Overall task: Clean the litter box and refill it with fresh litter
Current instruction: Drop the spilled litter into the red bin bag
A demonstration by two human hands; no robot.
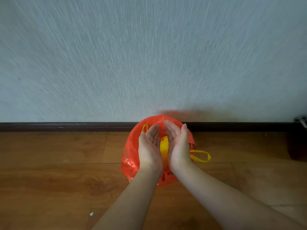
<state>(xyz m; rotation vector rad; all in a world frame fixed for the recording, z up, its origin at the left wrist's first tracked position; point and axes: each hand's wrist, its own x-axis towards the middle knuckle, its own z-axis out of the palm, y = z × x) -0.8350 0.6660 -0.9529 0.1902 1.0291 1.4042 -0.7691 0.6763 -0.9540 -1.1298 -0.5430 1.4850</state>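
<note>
A round container lined with a red plastic bag (131, 156) stands on the wooden floor against the wall. Yellow material (164, 146) shows inside it between my hands, and a yellow handle loop (201, 156) sticks out on the right; another small yellow loop (144, 127) shows at the upper left. My left hand (150, 146) and my right hand (178, 145) hover side by side over the bag's mouth, palms up and facing each other, fingers straight, holding nothing. No litter box is in view.
A grey-blue textured wall (149, 55) with a dark skirting board (66, 126) runs behind the bag. A metal fitting (301, 120) and a dark object (297, 146) sit at the right edge. A small white scrap (91, 213) lies on the wooden floor (58, 180).
</note>
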